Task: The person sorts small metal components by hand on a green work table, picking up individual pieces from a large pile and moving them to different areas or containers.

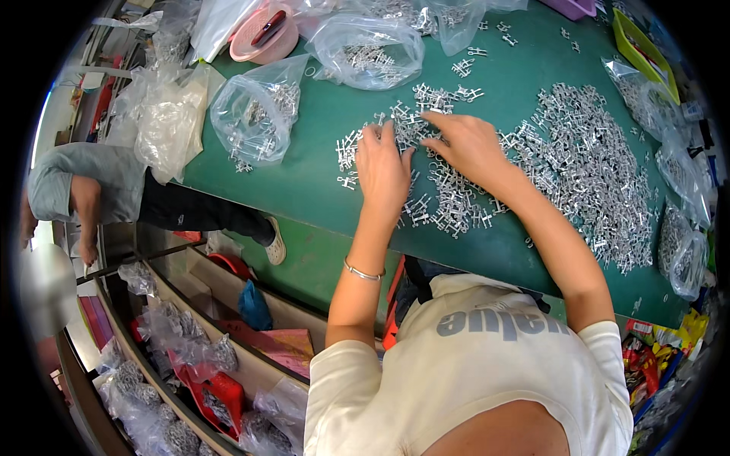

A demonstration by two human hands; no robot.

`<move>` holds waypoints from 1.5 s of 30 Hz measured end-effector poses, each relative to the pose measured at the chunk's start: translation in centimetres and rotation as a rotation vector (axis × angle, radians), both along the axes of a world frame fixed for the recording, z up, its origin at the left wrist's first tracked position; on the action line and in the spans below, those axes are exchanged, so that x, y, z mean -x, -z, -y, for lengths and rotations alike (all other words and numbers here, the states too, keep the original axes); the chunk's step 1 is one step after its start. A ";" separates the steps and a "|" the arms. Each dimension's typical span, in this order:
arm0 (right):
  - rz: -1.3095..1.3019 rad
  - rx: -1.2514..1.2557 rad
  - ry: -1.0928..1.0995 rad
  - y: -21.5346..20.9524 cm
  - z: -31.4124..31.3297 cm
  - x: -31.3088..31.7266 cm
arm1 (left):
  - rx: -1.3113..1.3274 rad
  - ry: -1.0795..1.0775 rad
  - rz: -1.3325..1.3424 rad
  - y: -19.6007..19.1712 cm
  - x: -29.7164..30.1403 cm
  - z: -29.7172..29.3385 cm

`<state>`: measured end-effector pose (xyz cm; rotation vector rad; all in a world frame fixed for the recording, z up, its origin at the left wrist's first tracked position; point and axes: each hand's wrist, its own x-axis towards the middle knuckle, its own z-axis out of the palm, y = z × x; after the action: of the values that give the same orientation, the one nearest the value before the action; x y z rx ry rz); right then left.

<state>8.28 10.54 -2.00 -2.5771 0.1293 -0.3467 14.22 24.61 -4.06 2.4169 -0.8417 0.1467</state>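
Note:
Small silver metal pieces, shaped like little clips or fittings, lie in a loose pile [456, 199] on the green tabletop [319, 194]. My left hand [382, 169] rests over the left part of this pile, fingers stretched forward and thumb apart, fingertips touching pieces. From the right comes my right hand [473, 150], its index finger and thumb spread with a gap between them, close above the same pieces. I see nothing clearly gripped in either hand, though some fingertips are partly hidden. A bracelet circles my left wrist. Right of my right forearm spreads a much larger heap [589, 175] of the same pieces.
Clear plastic bags [258, 114] holding pieces stand behind and left. A pink basket [265, 36] contains a dark red tool. At far right are a green tray [645, 57] and filled bags [679, 239]. Another person [99, 186] stands left, beside shelving with bagged parts.

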 end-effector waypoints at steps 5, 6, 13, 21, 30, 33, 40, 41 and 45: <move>-0.060 0.228 -0.054 1.4 0.2 -1.1 | 0.221 0.029 -0.143 0.2 -0.5 -1.8; -0.003 0.089 -0.047 1.2 0.5 -0.8 | 0.275 -0.011 -0.234 0.1 -0.3 -2.2; -0.304 -0.399 -0.033 -1.6 2.5 1.8 | 0.575 -0.044 -0.710 -0.3 0.0 -3.4; -0.341 -0.574 -0.148 -0.8 -0.4 1.7 | 0.692 0.030 -0.854 -2.6 2.3 -3.2; -0.550 -1.581 -0.047 -0.8 -0.7 3.5 | 0.783 0.152 -1.048 -2.4 2.9 -3.7; -0.514 -1.465 -0.033 -0.8 -1.2 4.5 | 0.684 0.166 -0.902 -1.9 3.6 -3.5; -0.504 -1.252 0.003 -0.3 -1.2 6.1 | 0.603 0.063 -0.210 -0.8 5.5 -2.5; -0.476 -1.439 -0.078 -0.4 -0.9 6.6 | 0.601 0.079 -0.347 -1.7 5.7 -2.7; -0.463 -1.836 -0.029 0.0 0.3 6.9 | 0.747 -0.035 -0.755 -1.5 5.7 -2.7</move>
<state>1.36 10.27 -1.98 -0.7754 0.3514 0.3218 8.52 27.32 -2.61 1.5776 -0.3008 -0.3624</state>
